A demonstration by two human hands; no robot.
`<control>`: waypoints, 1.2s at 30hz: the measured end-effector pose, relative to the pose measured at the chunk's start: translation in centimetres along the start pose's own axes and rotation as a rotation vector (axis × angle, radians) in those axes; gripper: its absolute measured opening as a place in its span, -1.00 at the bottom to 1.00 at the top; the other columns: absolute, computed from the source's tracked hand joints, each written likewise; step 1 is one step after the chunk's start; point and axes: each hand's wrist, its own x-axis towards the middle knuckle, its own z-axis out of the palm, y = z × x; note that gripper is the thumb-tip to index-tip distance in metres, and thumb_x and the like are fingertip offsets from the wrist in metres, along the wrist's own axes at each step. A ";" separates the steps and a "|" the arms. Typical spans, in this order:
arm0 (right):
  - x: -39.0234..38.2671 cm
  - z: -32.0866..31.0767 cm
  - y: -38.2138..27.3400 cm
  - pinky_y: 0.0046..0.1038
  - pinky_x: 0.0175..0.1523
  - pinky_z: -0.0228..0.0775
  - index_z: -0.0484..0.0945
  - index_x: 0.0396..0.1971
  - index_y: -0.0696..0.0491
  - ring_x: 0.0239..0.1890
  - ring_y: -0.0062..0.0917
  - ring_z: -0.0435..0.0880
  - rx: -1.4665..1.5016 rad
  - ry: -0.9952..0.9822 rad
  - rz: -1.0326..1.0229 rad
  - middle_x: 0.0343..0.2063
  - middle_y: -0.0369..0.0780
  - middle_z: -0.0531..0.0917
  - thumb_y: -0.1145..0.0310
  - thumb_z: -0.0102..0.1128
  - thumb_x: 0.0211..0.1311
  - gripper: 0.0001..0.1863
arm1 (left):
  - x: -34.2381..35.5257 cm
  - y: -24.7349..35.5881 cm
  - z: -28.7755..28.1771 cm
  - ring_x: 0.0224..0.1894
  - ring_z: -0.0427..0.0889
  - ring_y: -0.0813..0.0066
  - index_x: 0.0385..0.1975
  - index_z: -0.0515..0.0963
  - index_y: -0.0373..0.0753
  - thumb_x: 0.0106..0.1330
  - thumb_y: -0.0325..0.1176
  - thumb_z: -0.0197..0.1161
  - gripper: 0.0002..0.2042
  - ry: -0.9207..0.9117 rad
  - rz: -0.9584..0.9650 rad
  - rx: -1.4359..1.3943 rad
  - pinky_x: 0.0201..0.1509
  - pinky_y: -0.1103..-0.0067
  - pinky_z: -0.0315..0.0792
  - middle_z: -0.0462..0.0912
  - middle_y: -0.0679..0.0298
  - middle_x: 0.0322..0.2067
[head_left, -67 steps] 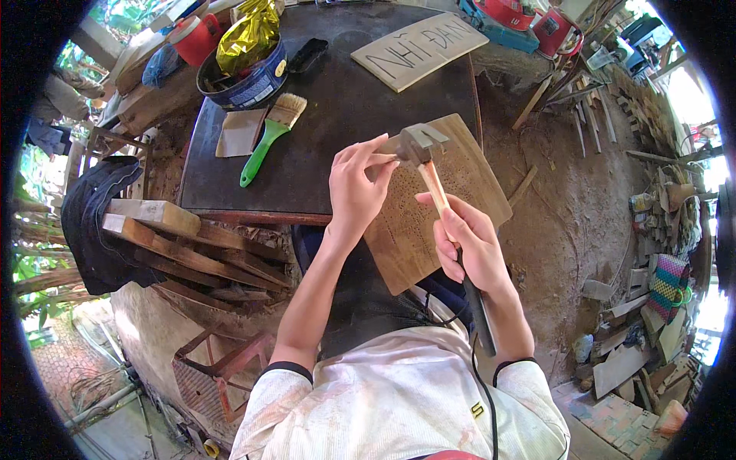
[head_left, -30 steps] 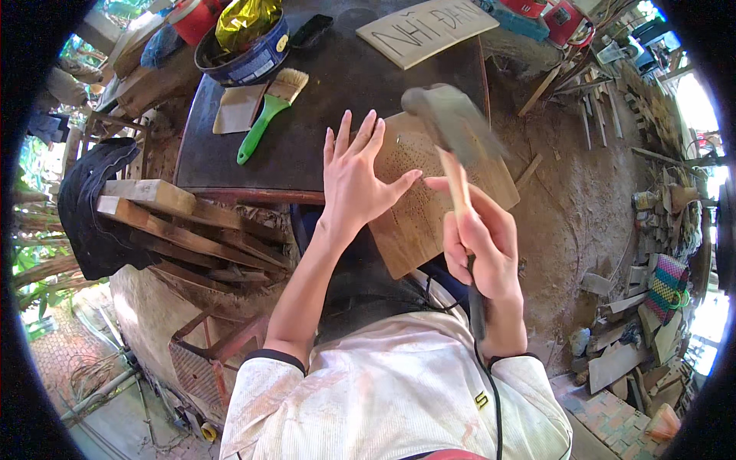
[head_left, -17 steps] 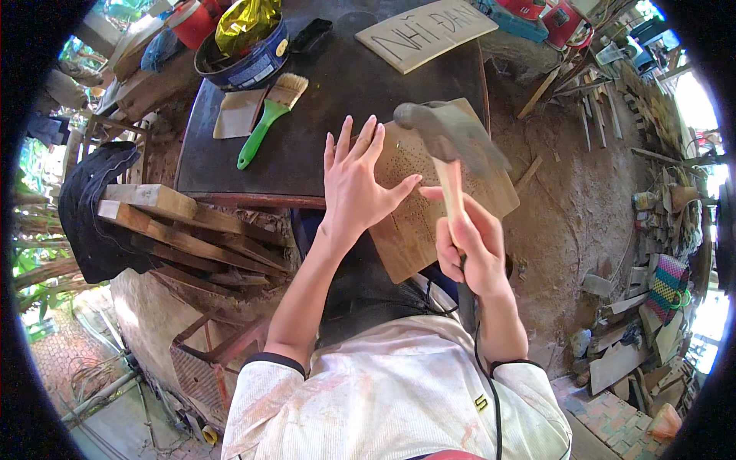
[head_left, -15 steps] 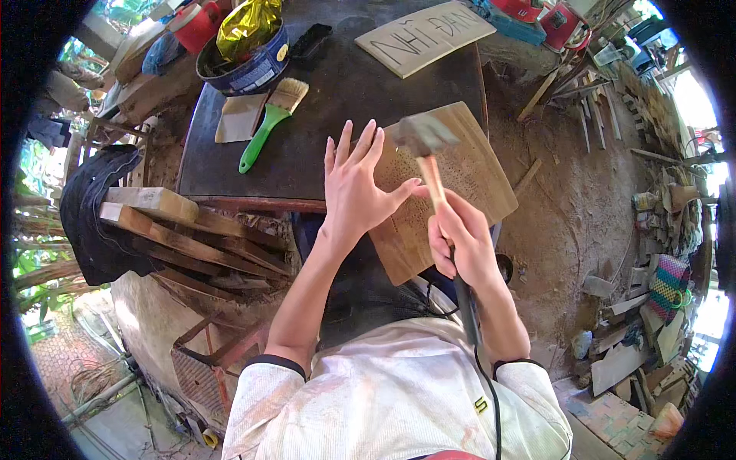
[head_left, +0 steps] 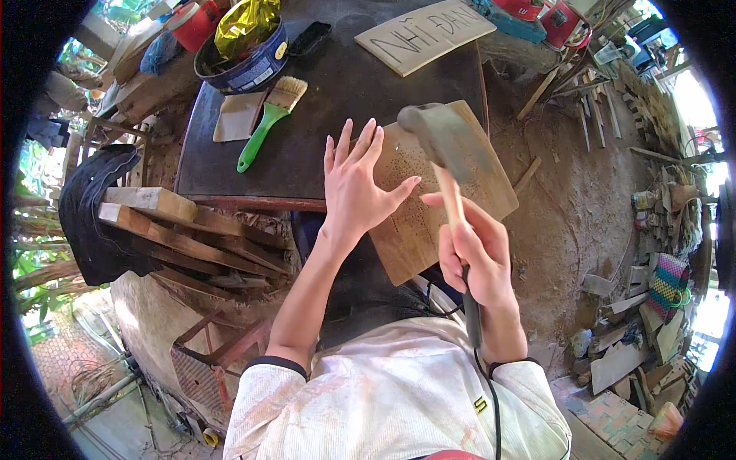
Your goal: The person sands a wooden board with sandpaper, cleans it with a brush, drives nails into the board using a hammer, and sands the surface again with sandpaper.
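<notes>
A wooden board point(head_left: 402, 249) with rounded corners lies tilted across the near right of the dark table, its lower part past the edge. Small dark marks cluster over its middle. My left hand point(head_left: 356, 192) rests at the board's left side, fingers spread, nothing in it. My right hand point(head_left: 477, 249) grips a hammer point(head_left: 449, 188) by its pale handle, index finger stretched forward. Its metal head is smeared by motion and hangs above the board's upper part. The handle's dark lower end points back to my forearm.
On the dark table point(head_left: 337, 100) lie a green-handled brush point(head_left: 264, 136), a blue round tin point(head_left: 245, 73) with gold foil and a lettered board point(head_left: 425, 34). Stacked timber point(head_left: 176, 222) sits at the left under a dark cloth point(head_left: 100, 222). Wood scraps point(head_left: 644, 337) litter the right.
The hammer has lifted toward me and to the right with my right hand, its head now blurred larger. My left hand and the board keep their places.
</notes>
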 end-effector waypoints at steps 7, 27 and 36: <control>1.6 -0.6 0.6 -0.64 -0.68 0.06 0.38 0.39 0.34 -0.79 -0.77 0.25 0.078 0.087 0.231 -0.69 -0.40 0.38 0.06 -0.04 0.73 -0.39 | -0.3 -0.5 0.5 0.64 0.19 -0.02 0.40 0.51 -0.42 0.17 0.17 0.55 -0.08 -0.007 -0.001 0.006 0.70 -0.03 -0.07 0.47 0.07 0.48; 1.0 -0.7 -0.2 -0.63 -0.68 0.08 0.41 0.37 0.31 -0.79 -0.78 0.23 -0.008 0.034 0.167 -0.71 -0.41 0.34 0.09 -0.06 0.73 -0.42 | -0.2 -0.6 0.6 0.63 0.21 -0.01 0.40 0.49 -0.42 0.17 0.20 0.54 -0.07 -0.004 0.004 0.024 0.70 -0.03 -0.07 0.47 0.07 0.48; 2.5 -3.2 1.1 -0.63 -0.69 0.09 0.42 0.39 0.23 -0.79 -0.79 0.25 0.134 -0.010 0.189 -0.67 -0.42 0.33 0.10 -0.10 0.76 -0.46 | 0.0 -0.6 0.6 0.59 0.27 -0.03 0.38 0.53 -0.38 0.24 0.15 0.52 -0.16 0.028 0.029 0.005 0.69 -0.05 -0.06 0.52 0.05 0.44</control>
